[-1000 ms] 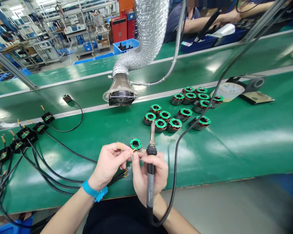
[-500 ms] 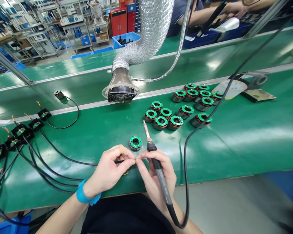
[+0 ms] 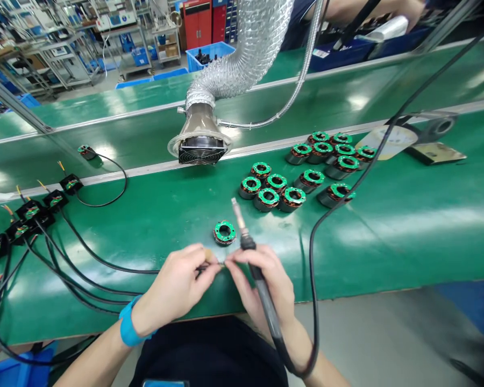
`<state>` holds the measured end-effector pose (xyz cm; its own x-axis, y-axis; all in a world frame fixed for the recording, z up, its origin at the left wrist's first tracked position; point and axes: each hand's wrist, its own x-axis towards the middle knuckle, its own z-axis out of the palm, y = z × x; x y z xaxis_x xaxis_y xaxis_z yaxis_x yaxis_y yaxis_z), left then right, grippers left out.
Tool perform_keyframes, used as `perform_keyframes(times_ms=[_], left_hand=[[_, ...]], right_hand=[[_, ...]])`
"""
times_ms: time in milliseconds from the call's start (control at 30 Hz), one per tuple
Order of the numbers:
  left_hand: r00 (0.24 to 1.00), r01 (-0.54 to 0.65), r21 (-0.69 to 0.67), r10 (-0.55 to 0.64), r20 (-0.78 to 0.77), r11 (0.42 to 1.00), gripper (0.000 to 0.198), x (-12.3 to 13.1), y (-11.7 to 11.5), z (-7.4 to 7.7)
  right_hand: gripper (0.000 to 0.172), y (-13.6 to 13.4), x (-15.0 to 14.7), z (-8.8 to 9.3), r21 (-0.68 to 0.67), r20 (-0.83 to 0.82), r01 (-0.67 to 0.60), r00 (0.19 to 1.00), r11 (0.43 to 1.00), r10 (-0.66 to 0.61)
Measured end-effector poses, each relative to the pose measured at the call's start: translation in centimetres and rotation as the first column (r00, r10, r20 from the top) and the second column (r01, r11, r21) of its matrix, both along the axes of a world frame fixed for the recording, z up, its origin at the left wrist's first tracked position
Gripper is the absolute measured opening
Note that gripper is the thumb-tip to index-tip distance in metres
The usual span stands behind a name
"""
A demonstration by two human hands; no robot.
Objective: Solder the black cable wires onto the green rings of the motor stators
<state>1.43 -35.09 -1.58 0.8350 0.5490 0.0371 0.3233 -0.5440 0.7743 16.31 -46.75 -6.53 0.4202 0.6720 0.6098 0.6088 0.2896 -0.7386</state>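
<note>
My left hand is closed in a pinch on the thin wire ends of a black cable near the bench's front edge. My right hand grips a soldering iron, its tip tilted up and left, while its thumb and forefinger also pinch the same wire ends. The fingertips of both hands meet. A single stator with a green ring board lies on the green mat just beyond the hands, untouched.
Several more green-topped stators are grouped at centre right, another cluster farther back. A fume extractor hose and nozzle hang at centre. Wired black modules line the left. The iron's cord loops right. Another person works across the conveyor.
Both hands have drawn back toward the front edge, away from the single stator. The iron has tilted from upright to leaning left.
</note>
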Motion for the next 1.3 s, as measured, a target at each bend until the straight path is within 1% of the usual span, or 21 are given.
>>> perform_keyframes(times_ms=[67, 100, 167, 233, 300, 333, 400, 433, 533, 567, 633, 700, 733, 767, 833, 900, 967, 1033, 1100, 1200, 1300], left_hand=[[0.985, -0.153, -0.024, 0.155, 0.077, 0.988, 0.014, 0.1, 0.6, -0.4], [0.968, -0.22, -0.031, 0.222, 0.118, 0.975, 0.013, 0.2, 0.9, -0.7], [0.935, -0.307, -0.042, 0.31, 0.174, 0.951, 0.014, 0.4, 1.6, -1.3], [0.921, -0.328, -0.061, 0.334, 0.2, 0.943, 0.014, 0.6, 2.0, -1.6], [0.921, -0.317, -0.081, 0.327, 0.214, 0.945, 0.013, 0.6, 2.3, -1.7], [0.922, -0.309, -0.084, 0.32, 0.219, 0.947, 0.012, 0.6, 2.4, -1.6], [0.931, -0.286, -0.075, 0.295, 0.216, 0.955, 0.012, 0.5, 2.4, -1.5], [0.939, -0.267, -0.071, 0.276, 0.205, 0.961, 0.012, 0.4, 2.4, -1.4], [0.967, -0.188, -0.091, 0.2, 0.16, 0.978, 0.013, 0.3, 2.3, -1.3], [0.974, -0.161, -0.1, 0.175, 0.142, 0.982, 0.013, 0.3, 2.3, -1.2], [0.986, -0.114, -0.104, 0.125, 0.108, 0.988, 0.014, 0.4, 2.2, -1.1], [0.993, -0.08, -0.091, 0.087, 0.078, 0.993, 0.014, 0.4, 2.2, -1.0], [0.995, -0.069, -0.081, 0.074, 0.067, 0.994, 0.014, 0.4, 2.2, -0.9], [0.996, -0.064, -0.071, 0.068, 0.062, 0.995, 0.014, 0.5, 2.2, -0.8], [0.996, -0.067, -0.059, 0.07, 0.046, 0.996, 0.015, 0.4, 2.0, -0.6], [0.996, -0.082, -0.059, 0.084, 0.03, 0.995, 0.016, 0.4, 1.8, -0.5], [0.995, -0.095, -0.063, 0.097, 0.022, 0.993, 0.015, 0.4, 1.5, -0.5], [0.994, -0.1, -0.05, 0.101, 0.03, 0.994, 0.013, 0.5, 1.3, -0.6], [0.994, -0.098, -0.03, 0.1, 0.042, 0.995, 0.011, 0.6, 1.1, -0.8], [0.993, -0.107, -0.028, 0.108, 0.055, 0.994, 0.012, 0.7, 0.9, -1.1], [0.99, -0.123, -0.044, 0.126, 0.065, 0.991, 0.012, 0.9, 0.8, -1.3]], right_hand=[[0.031, 1.0, 0.3, -0.6, -0.016, 0.043, 0.205, 0.978, 0.979, -0.204], [0.035, 1.6, 0.4, -0.9, -0.046, 0.086, 0.27, 0.96, 0.962, -0.265], [0.038, 2.7, 0.5, -1.2, -0.119, 0.168, 0.329, 0.937, 0.937, -0.307], [0.034, 3.6, 0.4, -1.4, -0.169, 0.208, 0.32, 0.936, 0.932, -0.284], [0.028, 4.3, 0.4, -1.4, -0.191, 0.174, 0.262, 0.958, 0.946, -0.229], [0.028, 4.4, 0.5, -1.4, -0.195, 0.123, 0.205, 0.975, 0.959, -0.183], [0.035, 4.5, 0.7, -1.4, -0.19, -0.002, 0.032, 0.999, 0.981, -0.033], [0.041, 4.5, 0.9, -1.4, -0.184, -0.059, -0.072, 0.996, 0.98, 0.062], [0.05, 4.0, 1.5, -1.7, -0.164, -0.161, -0.323, 0.941, 0.932, 0.298], [0.051, 3.8, 1.7, -1.7, -0.161, -0.181, -0.369, 0.923, 0.915, 0.34], [0.052, 3.3, 2.0, -1.6, -0.149, -0.209, -0.401, 0.906, 0.904, 0.367], [0.053, 2.6, 2.0, -1.2, -0.132, -0.204, -0.358, 0.922, 0.924, 0.328], [0.051, 2.2, 2.0, -0.9, -0.122, -0.201, -0.304, 0.94, 0.945, 0.276], [0.047, 1.7, 1.9, -0.7, -0.108, -0.202, -0.228, 0.958, 0.968, 0.203], [0.031, 0.5, 1.4, -0.3, -0.079, -0.221, -0.05, 0.975, 0.996, 0.031], [0.019, -0.9, 0.8, -0.5, -0.019, -0.246, 0.105, 0.963, 0.994, -0.107], [0.02, -2.2, 0.3, -1.2, 0.069, -0.23, 0.185, 0.959, 0.98, -0.165], [0.024, -3.1, 0.1, -2.0, 0.148, -0.171, 0.177, 0.974, 0.973, -0.151], [0.026, -3.5, 0.1, -2.8, 0.186, -0.098, 0.114, 0.99, 0.976, -0.097], [0.022, -3.4, 0.2, -3.3, 0.201, -0.043, 0.038, 0.999, 0.979, -0.03], [0.022, -3.0, 0.1, -3.2, 0.18, -0.024, 0.051, 0.999, 0.982, -0.048]])
